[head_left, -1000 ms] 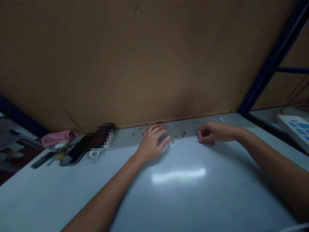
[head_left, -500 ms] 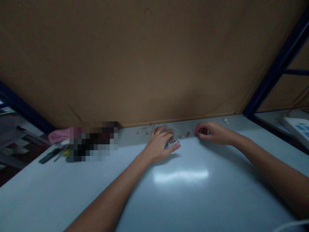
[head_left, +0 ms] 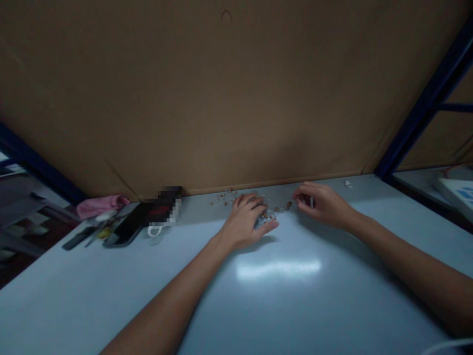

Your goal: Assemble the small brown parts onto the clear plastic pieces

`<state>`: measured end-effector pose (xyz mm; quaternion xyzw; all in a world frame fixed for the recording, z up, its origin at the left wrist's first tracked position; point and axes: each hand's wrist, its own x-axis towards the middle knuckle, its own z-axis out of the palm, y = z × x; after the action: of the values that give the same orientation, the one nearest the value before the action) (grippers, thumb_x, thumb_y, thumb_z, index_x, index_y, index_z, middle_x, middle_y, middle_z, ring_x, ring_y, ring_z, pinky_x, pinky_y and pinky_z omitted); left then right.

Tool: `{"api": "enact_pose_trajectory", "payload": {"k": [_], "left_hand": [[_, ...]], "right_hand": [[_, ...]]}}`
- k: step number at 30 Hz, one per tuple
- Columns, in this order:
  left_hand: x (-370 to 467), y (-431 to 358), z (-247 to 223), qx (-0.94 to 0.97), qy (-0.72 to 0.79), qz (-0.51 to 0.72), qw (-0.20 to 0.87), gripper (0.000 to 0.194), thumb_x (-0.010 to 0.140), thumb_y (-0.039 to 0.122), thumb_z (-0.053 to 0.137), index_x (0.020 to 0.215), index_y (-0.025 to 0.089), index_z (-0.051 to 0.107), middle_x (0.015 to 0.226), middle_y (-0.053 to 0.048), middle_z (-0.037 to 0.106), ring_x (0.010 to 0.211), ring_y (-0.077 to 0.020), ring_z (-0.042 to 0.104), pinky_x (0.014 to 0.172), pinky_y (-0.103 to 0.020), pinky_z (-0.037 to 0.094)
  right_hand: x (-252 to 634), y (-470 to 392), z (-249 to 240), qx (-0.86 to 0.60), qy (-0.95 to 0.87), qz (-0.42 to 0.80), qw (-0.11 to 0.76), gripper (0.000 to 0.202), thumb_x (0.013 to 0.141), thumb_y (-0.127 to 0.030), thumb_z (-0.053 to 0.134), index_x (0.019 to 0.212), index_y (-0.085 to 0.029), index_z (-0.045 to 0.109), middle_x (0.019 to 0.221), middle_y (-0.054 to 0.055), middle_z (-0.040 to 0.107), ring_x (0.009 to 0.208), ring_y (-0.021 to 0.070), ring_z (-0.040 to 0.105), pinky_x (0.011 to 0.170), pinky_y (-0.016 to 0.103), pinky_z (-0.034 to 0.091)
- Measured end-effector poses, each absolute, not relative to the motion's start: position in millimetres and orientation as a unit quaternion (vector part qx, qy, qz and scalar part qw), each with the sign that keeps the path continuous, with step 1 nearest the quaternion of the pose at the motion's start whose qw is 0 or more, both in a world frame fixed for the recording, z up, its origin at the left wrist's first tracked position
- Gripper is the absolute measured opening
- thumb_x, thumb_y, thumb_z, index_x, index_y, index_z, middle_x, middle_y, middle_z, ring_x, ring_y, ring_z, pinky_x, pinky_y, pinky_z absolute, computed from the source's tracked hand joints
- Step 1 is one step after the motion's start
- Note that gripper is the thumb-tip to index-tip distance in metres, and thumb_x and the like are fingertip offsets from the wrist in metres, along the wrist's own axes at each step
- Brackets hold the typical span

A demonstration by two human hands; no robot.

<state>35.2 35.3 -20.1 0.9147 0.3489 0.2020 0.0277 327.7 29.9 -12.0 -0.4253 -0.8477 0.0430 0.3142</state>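
Small clear and copper-coloured pieces (head_left: 271, 215) lie scattered at the back of the table, too small for me to tell their kind. Over the middle of them rests my left hand (head_left: 244, 224), palm down with its fingers apart, hiding some of the pieces. My right hand (head_left: 320, 203) is just right of the scatter, thumb and fingertips brought together in a pinch. Whatever may be between those fingertips is too small to make out. A further loose group of pieces (head_left: 223, 198) spreads left of my left hand, close to the brown panel.
A brown panel (head_left: 236, 98) rises behind the table (head_left: 258, 305). To the left lie a phone (head_left: 127, 227), a pink cloth (head_left: 101, 204) and a partly blurred dark object (head_left: 164, 204). A small white scrap (head_left: 348, 184) sits back right, near a blue frame post (head_left: 414, 113).
My right hand has shifted slightly left, closer to the small pieces, its fingers still pinched. My left hand stays nearly in place over them.
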Motion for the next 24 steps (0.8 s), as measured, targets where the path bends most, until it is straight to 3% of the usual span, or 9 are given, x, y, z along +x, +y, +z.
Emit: {"api": "enact_pose_trajectory", "payload": {"k": [8,11,17,24], "left_hand": [[36.0,34.5,-18.4,0.916,0.332,0.225,0.018,0.059,0.100,0.066,0.058,0.131,0.018,0.072,0.140,-0.017,0.066,0.141,-0.0363,0.050,0.122,-0.058,0.035],[37.0,35.5,-17.9,0.903,0.332,0.271,0.004,0.049,0.102,0.057,0.061,0.130,0.019,0.072,0.137,-0.015,0.067,0.136,-0.0338,0.054,0.118,-0.056,0.040],[36.3,42.8,-20.5,0.882,0.303,0.359,-0.048,0.019,0.104,0.024,0.061,0.116,0.022,0.076,0.121,-0.010,0.073,0.119,-0.0274,0.062,0.103,-0.048,0.049],[37.0,42.9,-16.8,0.887,0.281,0.363,-0.049,0.012,0.102,0.018,0.062,0.102,0.020,0.074,0.107,-0.009,0.075,0.108,-0.0252,0.064,0.096,-0.042,0.050]], "right_hand": [[326.8,30.7,-16.1,-0.407,-0.849,0.019,0.338,0.011,0.094,-0.018,0.058,0.098,-0.019,0.068,0.086,0.004,0.062,0.073,0.0176,0.060,0.071,0.030,0.046],[327.8,35.2,-21.9,-0.402,-0.843,0.008,0.357,0.013,0.097,-0.020,0.058,0.102,-0.019,0.070,0.089,0.005,0.062,0.073,0.0172,0.060,0.070,0.030,0.047],[327.6,40.9,-28.6,-0.397,-0.837,-0.017,0.376,0.022,0.106,-0.025,0.053,0.114,-0.019,0.072,0.099,0.010,0.064,0.082,0.0209,0.065,0.076,0.034,0.050],[320.8,35.4,-27.7,-0.393,-0.843,-0.008,0.367,0.021,0.107,-0.028,0.054,0.110,-0.020,0.073,0.101,0.010,0.064,0.084,0.0210,0.065,0.077,0.034,0.051]]}}
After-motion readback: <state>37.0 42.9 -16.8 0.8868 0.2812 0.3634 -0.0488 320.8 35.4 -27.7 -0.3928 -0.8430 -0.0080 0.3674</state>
